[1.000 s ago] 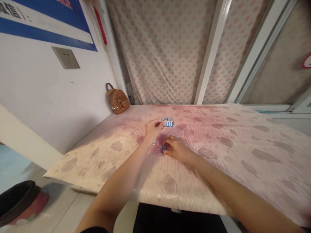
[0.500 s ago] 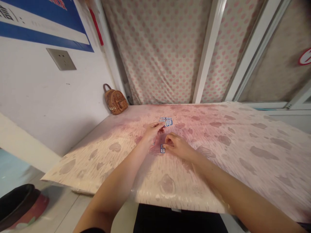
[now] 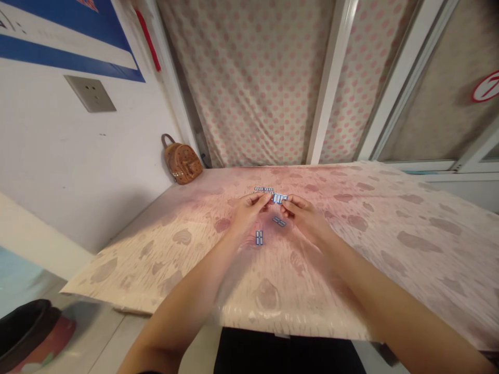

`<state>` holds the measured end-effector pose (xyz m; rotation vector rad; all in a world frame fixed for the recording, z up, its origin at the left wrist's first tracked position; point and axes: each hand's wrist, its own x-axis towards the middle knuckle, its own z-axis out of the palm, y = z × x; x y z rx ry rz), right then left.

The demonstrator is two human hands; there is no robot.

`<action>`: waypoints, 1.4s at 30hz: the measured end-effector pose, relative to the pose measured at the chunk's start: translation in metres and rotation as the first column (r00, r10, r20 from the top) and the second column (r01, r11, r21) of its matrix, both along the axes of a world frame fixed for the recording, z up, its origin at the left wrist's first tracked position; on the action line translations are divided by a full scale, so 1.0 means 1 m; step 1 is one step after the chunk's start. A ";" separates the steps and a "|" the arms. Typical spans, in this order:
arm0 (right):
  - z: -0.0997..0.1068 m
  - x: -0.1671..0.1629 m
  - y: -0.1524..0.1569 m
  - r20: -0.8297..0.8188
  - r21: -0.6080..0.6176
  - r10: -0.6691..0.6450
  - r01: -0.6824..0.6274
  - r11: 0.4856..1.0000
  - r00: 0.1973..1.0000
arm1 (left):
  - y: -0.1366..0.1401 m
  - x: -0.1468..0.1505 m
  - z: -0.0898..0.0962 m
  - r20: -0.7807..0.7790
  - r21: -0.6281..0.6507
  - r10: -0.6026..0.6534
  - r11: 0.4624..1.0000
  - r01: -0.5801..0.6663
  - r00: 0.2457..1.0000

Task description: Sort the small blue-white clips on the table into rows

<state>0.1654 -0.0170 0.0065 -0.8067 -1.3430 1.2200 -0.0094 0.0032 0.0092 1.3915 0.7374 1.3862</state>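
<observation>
Between my hands is a small sheet of blue-edged white labels (image 3: 279, 198), raised a little over the table. My left hand (image 3: 251, 205) pinches its left end and my right hand (image 3: 300, 209) pinches the right end. Two smaller label pieces lie on the tabletop nearer to me: an upright label piece (image 3: 259, 238) below my left hand, and a slanted, greyer label piece (image 3: 279, 222) just below my right fingers. Beyond my left fingers lies another strip of labels (image 3: 264, 189), partly covered by that hand.
A patterned cover lies over the table (image 3: 351, 259). A small brown backpack (image 3: 183, 162) stands at the back left corner against the wall. Behind the table hangs a dotted curtain (image 3: 257, 83). A dark-rimmed bin (image 3: 35, 332) is on the floor at lower left.
My right hand has left the upright label piece and moved up to the held sheet, which has shifted right. The slanted piece now shows on the table.
</observation>
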 end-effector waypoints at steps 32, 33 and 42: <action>-0.002 0.000 -0.003 -0.437 -0.197 0.314 -0.431 0.880 0.842 | -0.012 0.005 0.008 0.291 -0.118 -0.323 0.922 0.369 0.900; -0.002 -0.001 -0.003 -0.443 -0.194 0.322 -0.440 0.877 0.837 | -0.012 0.005 0.008 0.304 -0.124 -0.324 0.919 0.374 0.896; -0.002 0.000 -0.003 -0.462 -0.185 0.326 -0.449 0.874 0.825 | -0.007 0.005 0.002 0.333 -0.166 -0.262 0.929 0.330 0.906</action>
